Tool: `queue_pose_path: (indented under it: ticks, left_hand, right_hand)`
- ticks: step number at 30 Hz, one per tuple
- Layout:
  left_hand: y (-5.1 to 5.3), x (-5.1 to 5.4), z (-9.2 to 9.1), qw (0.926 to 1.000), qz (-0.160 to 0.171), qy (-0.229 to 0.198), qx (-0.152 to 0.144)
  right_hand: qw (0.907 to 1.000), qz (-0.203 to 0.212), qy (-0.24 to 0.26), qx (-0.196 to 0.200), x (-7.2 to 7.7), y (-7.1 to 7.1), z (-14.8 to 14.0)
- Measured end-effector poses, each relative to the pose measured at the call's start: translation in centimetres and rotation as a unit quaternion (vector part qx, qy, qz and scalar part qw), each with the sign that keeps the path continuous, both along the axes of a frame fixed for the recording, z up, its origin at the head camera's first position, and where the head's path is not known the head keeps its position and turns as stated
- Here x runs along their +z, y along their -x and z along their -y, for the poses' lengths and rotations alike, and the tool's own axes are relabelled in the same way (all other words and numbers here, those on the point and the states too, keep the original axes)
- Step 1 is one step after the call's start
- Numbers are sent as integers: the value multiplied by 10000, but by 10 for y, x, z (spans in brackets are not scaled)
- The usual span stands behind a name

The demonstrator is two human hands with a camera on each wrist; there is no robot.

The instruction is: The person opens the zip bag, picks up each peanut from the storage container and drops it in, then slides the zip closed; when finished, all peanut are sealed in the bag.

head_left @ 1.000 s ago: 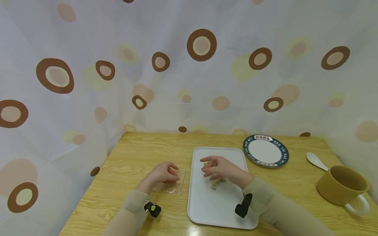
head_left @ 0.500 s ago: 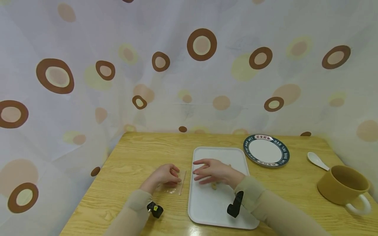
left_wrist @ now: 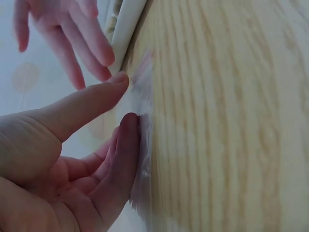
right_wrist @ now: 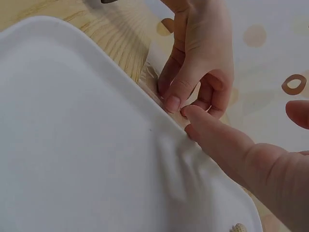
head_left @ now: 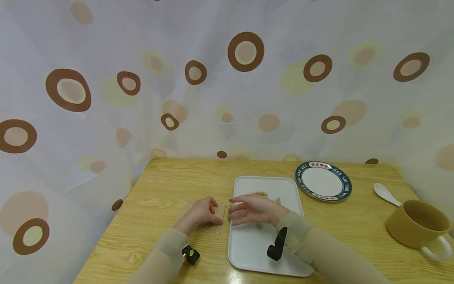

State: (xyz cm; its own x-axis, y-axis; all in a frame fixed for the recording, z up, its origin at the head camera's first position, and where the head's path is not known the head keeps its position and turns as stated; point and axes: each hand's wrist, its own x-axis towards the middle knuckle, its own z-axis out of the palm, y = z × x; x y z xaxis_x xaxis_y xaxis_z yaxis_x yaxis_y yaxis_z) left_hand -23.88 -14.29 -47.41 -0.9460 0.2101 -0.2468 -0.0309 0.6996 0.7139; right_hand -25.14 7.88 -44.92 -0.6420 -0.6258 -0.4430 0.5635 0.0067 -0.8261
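Observation:
A flat clear plastic bag [head_left: 220, 221] lies on the wooden table left of the white tray [head_left: 248, 258]. My left hand [head_left: 201, 215] is over it; in the left wrist view a bent fingertip touches the bag [left_wrist: 144, 179], and the thumb stands apart from that finger. My right hand [head_left: 253, 211] hovers above the tray's left side, fingers extended toward the left hand and nothing in its grasp. Several peanuts [head_left: 261, 194] lie on the tray, partly hidden beneath the right hand. One more peanut [right_wrist: 238, 227] shows at the tray's edge in the right wrist view.
A dark-rimmed plate [head_left: 322, 181] lies behind the tray to the right. Farther right are a white spoon [head_left: 386, 194] and a mustard mug [head_left: 416, 225] with a white handle. A spotted curtain [head_left: 213, 79] encloses the table's back and sides.
My right hand has moved left across the tray, toward the bag, uncovering some peanuts behind it. The left hand stays at the bag, its thumb now spread further from the fingers.

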Motion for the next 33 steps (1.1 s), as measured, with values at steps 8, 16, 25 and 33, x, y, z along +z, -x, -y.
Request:
queue_pose_path:
  ticks: [8, 16, 25, 33]
  left_hand:
    - [0, 0, -2, 9999, -87, -15, 50]
    - [1, -1, 0, 9998, -144, -91, 42]
    - [2, -4, 6, 9988, -108, -467, 127]
    - [2, -8, 10, 9919, 200, -1205, 338]
  right_hand:
    - [9974, 502, 520, -10, -1, -1, 6]
    - [9896, 1025, 1009, -67, -5, -1, 10]
    - [9868, 1143, 1136, -140, -11, -1, 14]
    - [9895, 1002, 1030, -185, -11, -4, 17]
